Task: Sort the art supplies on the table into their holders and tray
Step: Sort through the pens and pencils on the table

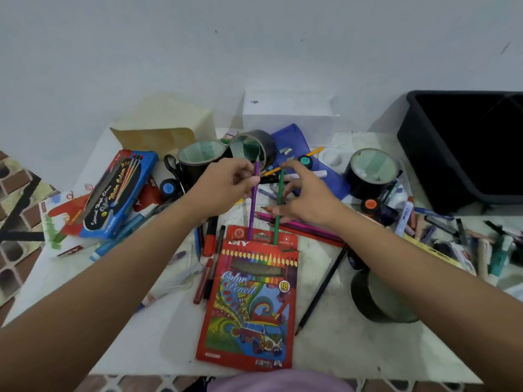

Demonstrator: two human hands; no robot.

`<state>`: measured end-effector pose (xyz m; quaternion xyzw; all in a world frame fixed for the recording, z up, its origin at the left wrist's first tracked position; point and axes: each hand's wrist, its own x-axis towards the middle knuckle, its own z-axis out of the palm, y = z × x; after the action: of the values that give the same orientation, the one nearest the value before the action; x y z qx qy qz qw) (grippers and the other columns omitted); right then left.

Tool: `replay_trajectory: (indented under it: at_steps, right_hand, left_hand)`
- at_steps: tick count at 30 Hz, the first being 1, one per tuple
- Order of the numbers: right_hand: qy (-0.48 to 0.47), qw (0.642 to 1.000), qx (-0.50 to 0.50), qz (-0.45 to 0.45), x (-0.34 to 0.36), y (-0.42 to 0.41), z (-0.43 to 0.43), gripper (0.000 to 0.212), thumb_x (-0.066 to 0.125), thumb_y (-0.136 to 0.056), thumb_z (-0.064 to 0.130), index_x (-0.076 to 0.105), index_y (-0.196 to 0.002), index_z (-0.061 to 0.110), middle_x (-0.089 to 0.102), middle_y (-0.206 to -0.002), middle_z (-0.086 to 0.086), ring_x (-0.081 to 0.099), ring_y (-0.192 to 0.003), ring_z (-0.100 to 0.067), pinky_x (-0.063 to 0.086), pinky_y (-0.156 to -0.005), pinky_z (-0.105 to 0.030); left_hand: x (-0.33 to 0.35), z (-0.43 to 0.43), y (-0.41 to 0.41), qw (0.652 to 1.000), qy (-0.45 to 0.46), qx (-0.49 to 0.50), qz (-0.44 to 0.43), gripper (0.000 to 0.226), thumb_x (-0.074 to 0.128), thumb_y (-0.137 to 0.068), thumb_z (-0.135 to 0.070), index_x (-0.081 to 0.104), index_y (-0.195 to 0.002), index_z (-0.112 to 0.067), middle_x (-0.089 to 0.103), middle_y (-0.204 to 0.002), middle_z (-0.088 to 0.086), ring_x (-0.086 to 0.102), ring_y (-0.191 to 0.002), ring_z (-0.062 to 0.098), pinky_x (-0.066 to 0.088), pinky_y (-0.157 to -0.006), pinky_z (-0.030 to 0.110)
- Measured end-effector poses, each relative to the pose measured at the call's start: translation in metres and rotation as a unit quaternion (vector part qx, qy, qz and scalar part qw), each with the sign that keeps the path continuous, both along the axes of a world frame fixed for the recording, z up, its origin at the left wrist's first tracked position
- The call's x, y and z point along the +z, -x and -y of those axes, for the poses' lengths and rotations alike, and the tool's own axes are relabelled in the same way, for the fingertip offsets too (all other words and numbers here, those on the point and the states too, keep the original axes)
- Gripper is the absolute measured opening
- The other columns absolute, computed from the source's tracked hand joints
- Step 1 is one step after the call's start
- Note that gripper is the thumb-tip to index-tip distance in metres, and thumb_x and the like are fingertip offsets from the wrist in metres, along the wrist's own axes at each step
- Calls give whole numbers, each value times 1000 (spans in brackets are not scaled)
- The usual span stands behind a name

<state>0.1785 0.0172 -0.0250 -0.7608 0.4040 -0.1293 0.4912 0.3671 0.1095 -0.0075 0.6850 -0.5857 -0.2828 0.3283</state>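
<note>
centre frame: my left hand (226,182) pinches a purple pencil (254,199) near its top between thumb and fingertips, while my right hand (305,196) pinches a green pencil (278,219) mid-shaft, fingers curled. both pencils slant steeply, lower ends meeting the open top of the red colour pencil box (252,301) at lower centre, held high, i judge, to steer them in. the black tray (424,154) waits upper right.

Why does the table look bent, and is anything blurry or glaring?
Head view: wide-angle lens bows the table and black tray near the frame edges; light soft and even, no glare; left hand and right hand slightly soft, pencil box print readable.
</note>
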Motion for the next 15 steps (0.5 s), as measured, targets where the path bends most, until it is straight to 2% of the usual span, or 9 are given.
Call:
replay_trajectory:
  at_steps: [2, 3, 5, 6, 7, 9, 12, 15]
  right_hand:
    - [6, 1000, 11, -16, -1, 1, -5, 78, 89, -70, 7, 48, -133, 25, 63, -71, -3, 64, -63, -14, 54, -66, -35]
    - [8, 1000, 7, -18, -1, 2, -7, 72, 89, -71, 10, 51, -131, 25, 63, -72, 0, 64, -64, -13, 54, -67, -35]
    - [36, 999, -2, -35, 1, 3, -10, 47, 87, -76, 18, 62, -116, 21, 67, -80, 0, 66, -72, -15, 56, -73, -35]
    - [52, 998, 1, -47, 2, 4, -12, 31, 86, -78, 20, 68, -103, 19, 69, -83, 0, 66, -74, -12, 55, -75, -31]
    - [57, 997, 6, -54, 2, 5, -14, 20, 84, -80, 20, 70, -93, 16, 71, -84, -1, 65, -70, -8, 55, -73, -28]
    - [39, 997, 24, -56, 0, 7, -21, 13, 83, -82, 16, 71, -85, 12, 72, -77, -3, 67, -60, -8, 55, -62, -25]
    - [76, 991, 63, -85, -5, 11, -37, 16, 83, -82, 23, 74, -89, 12, 70, -75, 3, 65, -64, -6, 52, -59, -18]
    - [144, 980, 91, -100, -5, 16, -45, 17, 79, -86, 26, 76, -98, 14, 71, -85, 3, 63, -73, -5, 47, -63, -12]
  left_hand:
    - [-3, -3, 1, 1000, -12, 4, 1, 14, 64, -98, -20, 65, -108, -12, 70, -80, 0, 71, -74, 12, 60, -83, 43]
    - [-4, -6, 2, 1000, -21, -1, 4, 23, 65, -97, -19, 62, -119, -13, 72, -80, -1, 71, -72, 9, 60, -84, 40]
    - [-4, -13, 5, 998, -42, -30, 19, 51, 67, -95, -19, 48, -142, -19, 73, -81, -3, 71, -72, 3, 59, -86, 33]
    - [-5, -17, 6, 997, -49, -47, 25, 58, 69, -94, -19, 43, -146, -22, 74, -81, -4, 71, -73, 3, 59, -85, 30]
    - [-7, -20, 8, 997, -51, -58, 31, 59, 70, -94, -20, 43, -146, -24, 74, -80, -4, 71, -73, 3, 59, -83, 30]
    - [-10, -25, 9, 996, -38, -59, 56, 50, 72, -92, -23, 52, -138, -25, 73, -81, -5, 69, -72, 2, 59, -78, 29]
    - [-13, -32, 11, 994, -41, -66, 77, 46, 74, -90, -28, 56, -132, -25, 69, -83, -9, 66, -72, 0, 57, -74, 24]
    - [-17, -39, 11, 985, -61, -113, 116, 38, 75, -88, -36, 63, -122, -24, 65, -94, -11, 66, -76, 2, 56, -71, 25]
